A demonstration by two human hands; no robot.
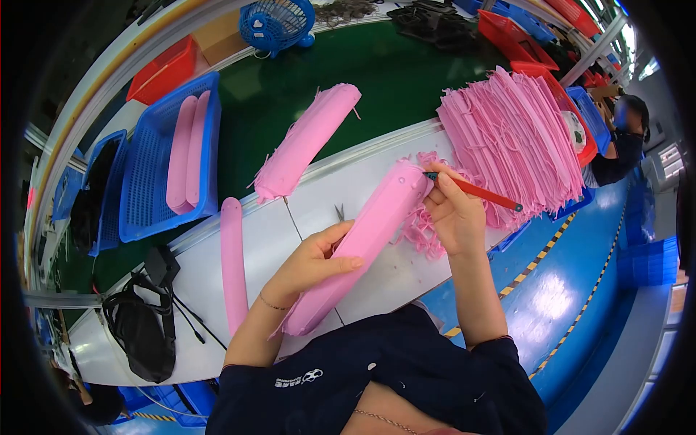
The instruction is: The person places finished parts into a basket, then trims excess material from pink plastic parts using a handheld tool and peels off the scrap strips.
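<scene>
My left hand (315,257) is wrapped round the middle of a thick pink bundle of long, round-ended strips (362,246), held tilted above the white worktop. In my right hand (460,214) is a slim red pen-shaped tool (487,195) with a dark tip. That tip meets the far end of the bundle, near a small round mark; its exact kind is unclear. Pink trimmings (424,235) lie beside and behind this hand. A single pink strip (233,254) rests left of my left arm. Small scissors (340,212) lie partly hidden behind the bundle.
Another pink bundle (308,145) lies at the worktop's far edge. A large frayed pink stack (511,145) stands at right. On the left are a blue basket (148,159) with two pink pieces (181,156) and a black bag (141,337). A blue fan (275,25) and a person (627,145) are farther off.
</scene>
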